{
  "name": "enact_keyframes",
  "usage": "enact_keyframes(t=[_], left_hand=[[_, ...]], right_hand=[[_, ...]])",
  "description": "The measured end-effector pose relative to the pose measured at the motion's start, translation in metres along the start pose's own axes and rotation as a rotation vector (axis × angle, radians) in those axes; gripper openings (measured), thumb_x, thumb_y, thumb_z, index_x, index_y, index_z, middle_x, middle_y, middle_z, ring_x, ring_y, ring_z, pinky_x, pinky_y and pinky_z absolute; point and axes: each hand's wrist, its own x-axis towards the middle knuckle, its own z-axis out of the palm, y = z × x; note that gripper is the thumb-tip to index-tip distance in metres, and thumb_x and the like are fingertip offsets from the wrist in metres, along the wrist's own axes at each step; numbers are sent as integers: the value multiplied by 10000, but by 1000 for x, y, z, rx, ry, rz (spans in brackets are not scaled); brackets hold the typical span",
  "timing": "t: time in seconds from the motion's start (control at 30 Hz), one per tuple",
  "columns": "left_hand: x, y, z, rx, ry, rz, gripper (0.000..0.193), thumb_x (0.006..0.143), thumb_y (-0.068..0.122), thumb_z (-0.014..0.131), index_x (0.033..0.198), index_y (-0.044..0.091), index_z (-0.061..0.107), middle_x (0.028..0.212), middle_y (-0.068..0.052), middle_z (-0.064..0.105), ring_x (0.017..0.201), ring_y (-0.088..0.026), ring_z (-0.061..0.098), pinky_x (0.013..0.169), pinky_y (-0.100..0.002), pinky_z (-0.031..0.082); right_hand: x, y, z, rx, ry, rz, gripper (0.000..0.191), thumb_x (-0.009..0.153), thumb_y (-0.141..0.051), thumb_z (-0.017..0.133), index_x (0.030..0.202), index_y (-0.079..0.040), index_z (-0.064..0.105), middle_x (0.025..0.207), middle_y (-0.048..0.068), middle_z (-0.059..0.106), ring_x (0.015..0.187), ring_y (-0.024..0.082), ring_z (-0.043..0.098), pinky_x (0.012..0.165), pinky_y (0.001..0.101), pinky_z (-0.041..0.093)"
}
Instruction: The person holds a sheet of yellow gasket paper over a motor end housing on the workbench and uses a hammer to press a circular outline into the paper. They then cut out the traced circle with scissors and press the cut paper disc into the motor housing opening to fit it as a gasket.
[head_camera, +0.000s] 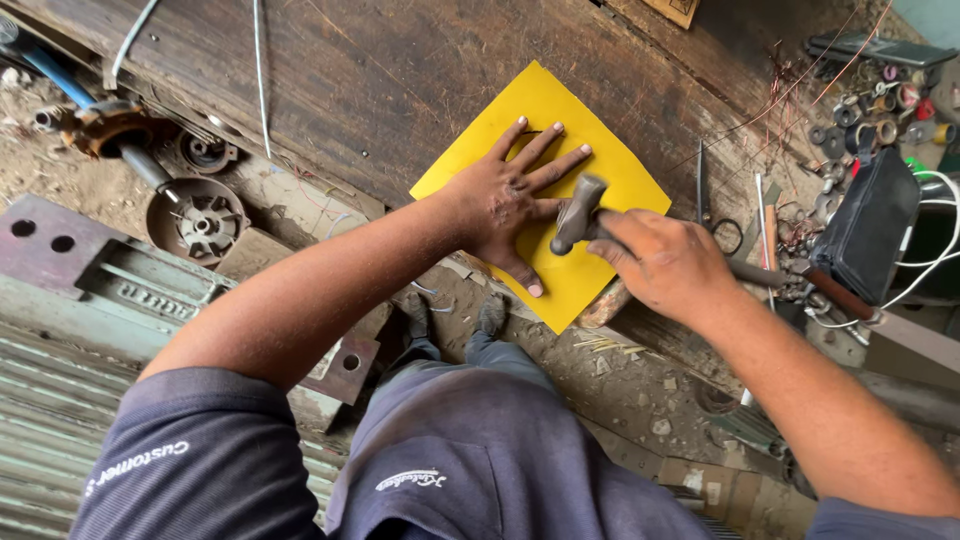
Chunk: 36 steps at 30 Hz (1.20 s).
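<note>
L hand (497, 200) spread flat, pinning yellow sheet (600, 165) on wooden bench (380, 90). R hand (665, 262) fisted round hammer (578, 212), choked up near the head, head just above sheet beside L fingers. Strike spot unclear, prob. sheet edge. Keep taps short, fingers clear.

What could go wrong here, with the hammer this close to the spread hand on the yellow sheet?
1. The hammer in the right hand sits right beside the left hand's fingers, so a strike could hit them.
2. The yellow sheet overhangs the wooden bench edge and might slip or crease.
</note>
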Motion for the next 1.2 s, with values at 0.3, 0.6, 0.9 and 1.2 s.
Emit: enact_keyframes(t=[0.3,0.6,0.9,1.2], left_hand=[[-2,0,-3,-38,83,25,1257,526,999,573,1571,323,400,1681,-148,64,1530,-450,50,1174,-712,33],[-1,-2,1,16,23,15,1257,573,1024,574,1582,301,379,1711,-158,52,1562,-460,45,1196,-704,35],[0,0,-1,-22,49,15,1264,516,994,614,1574,343,381,1692,-153,73,1541,-451,59,1184,-716,54],[1,-1,-4,-30,28,12,1263,530,997,617,1572,322,383,1696,-145,84,1548,-453,56,1186,-706,42]], right_hand=[[6,5,-1,-44,-120,-146,336,907,-343,697,1182,-151,711,941,101,730,840,336,724,701,457,581],[10,9,-5,9,-41,-63,360,928,-368,708,1198,-129,704,999,124,728,838,356,711,693,461,575],[12,4,8,-23,-190,-53,376,917,-430,667,1203,-189,714,1083,100,753,934,337,725,795,477,578],[20,10,2,23,-146,-30,418,943,-446,642,1249,-164,687,1123,107,740,980,342,707,793,457,575]])
